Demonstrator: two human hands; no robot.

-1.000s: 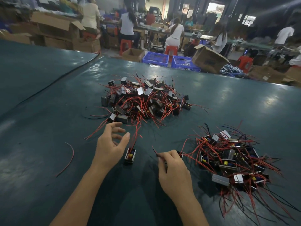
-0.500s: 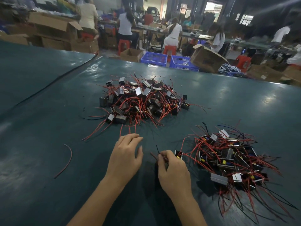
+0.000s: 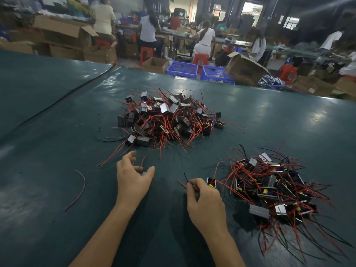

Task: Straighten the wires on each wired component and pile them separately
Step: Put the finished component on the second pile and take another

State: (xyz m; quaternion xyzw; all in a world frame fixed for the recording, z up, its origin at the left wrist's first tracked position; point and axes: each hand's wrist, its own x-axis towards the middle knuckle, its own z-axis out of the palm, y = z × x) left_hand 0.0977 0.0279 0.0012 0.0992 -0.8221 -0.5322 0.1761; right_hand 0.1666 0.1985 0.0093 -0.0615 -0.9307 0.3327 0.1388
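Green table [image 3: 57, 105], busy workshop behind. Tangled pile [image 3: 169, 120] mid-table toward far edge; second pile [image 3: 269, 187] near right edge. Left hand [image 3: 133, 180] curls round component [image 3: 143, 173], mostly hidden. Right hand [image 3: 206, 201] pinches wires [image 3: 185, 177] of second component [image 3: 211, 183]. Finished pile unclear; likely many left.

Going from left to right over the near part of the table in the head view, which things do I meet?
Loose red wire → left hand → right hand, pinching wire ends → pile of wired components with red and black wires.
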